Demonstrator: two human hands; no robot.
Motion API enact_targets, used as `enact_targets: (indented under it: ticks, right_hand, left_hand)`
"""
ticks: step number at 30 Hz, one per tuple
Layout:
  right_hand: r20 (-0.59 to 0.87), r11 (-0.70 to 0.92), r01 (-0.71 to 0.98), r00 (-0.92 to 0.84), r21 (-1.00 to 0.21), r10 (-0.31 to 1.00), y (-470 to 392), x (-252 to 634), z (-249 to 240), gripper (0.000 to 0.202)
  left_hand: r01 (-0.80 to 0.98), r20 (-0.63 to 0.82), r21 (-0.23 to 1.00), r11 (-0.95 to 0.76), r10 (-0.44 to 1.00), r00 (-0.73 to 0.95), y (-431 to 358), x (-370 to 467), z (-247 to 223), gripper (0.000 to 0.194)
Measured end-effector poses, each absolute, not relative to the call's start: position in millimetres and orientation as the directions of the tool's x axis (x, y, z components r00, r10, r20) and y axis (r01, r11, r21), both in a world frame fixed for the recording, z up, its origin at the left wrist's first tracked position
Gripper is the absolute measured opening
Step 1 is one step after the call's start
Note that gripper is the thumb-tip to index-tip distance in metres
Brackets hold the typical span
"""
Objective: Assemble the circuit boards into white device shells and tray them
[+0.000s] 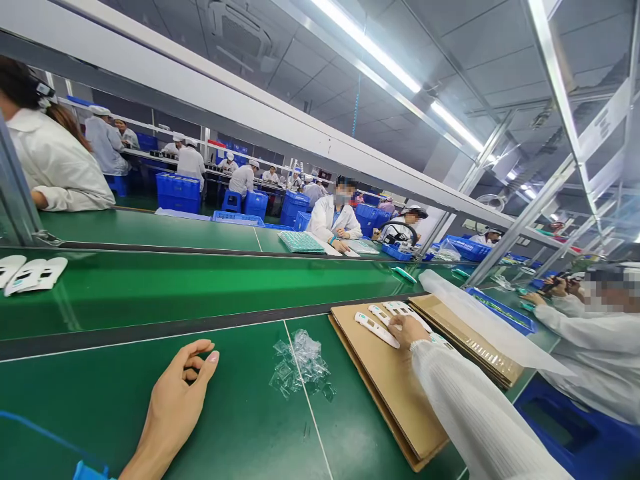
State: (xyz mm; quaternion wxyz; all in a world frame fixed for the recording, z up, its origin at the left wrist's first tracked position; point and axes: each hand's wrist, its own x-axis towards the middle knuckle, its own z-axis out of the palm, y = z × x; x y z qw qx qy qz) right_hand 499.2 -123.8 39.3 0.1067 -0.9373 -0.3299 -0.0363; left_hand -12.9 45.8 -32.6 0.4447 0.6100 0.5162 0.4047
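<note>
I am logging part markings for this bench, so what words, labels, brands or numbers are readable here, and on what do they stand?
No text can be read.
White plastic parts on the cardboard sheet by the right hand: no legible print.
White parts on the conveyor belt: markings too small.
Hanging sign panel on the rack: print blurred.
Left hand rests on the green table, which is unmarked.

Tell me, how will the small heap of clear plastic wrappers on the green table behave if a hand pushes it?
The clear plastic wrappers look thin and crumpled, so probably very light and floppy. They lie loose, so a push would likely scatter them, not slide them together.
</note>
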Motion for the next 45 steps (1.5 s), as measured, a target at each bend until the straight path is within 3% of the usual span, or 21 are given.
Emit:
enact_targets:
  ticks: [4,10,16,19,27,29,35,38,45]
  right_hand:
    - [0.159,-0.771,0.628,0.777,-0.109,0.610,-124,502,39,0.023]
    - [0.141,-0.609,0.786,0.618,-0.103,0.774,-120,482,28,0.025]
    - [0.169,-0.668,0.742,0.666,-0.058,0.726,-115,478,46,0.021]
    - [0.194,-0.607,0.793,0.605,-0.058,0.772,-99,460,57,0.027]
    - [0.137,-0.179,0.959,0.212,-0.220,0.968,-30,314,21,0.012]
    - [0.207,-0.189,0.958,0.233,-0.215,0.950,-17,274,3,0.008]
    - [0.396,-0.331,0.903,0.420,-0.275,0.817,-5,230,-29,0.025]
    - [0.371,-0.288,0.878,0.431,-0.381,0.823,-14,251,-29,0.022]
    - [0.157,-0.242,0.741,0.424,-0.626,0.892,-36,281,-7,0.021]
  left_hand:
    - [0.258,0.051,0.962,-0.088,0.988,0.146,44,-12,-32,0.064]
    - [0.265,0.034,0.961,-0.074,0.988,0.154,39,-11,-26,0.061]
    - [0.219,0.042,0.973,-0.072,0.989,0.139,35,-9,-20,0.061]
    - [0.197,0.063,0.976,-0.092,0.987,0.149,33,-8,-19,0.057]
    - [0.176,0.078,0.979,-0.103,0.987,0.141,31,-8,-17,0.055]
    - [0.174,0.081,0.979,-0.105,0.987,0.142,30,-8,-15,0.055]
    - [0.180,0.085,0.978,-0.109,0.987,0.134,28,-9,-13,0.054]
    - [0.193,0.087,0.975,-0.111,0.988,0.131,28,-9,-14,0.053]
    - [0.270,0.078,0.956,-0.111,0.989,0.129,27,-10,-13,0.051]
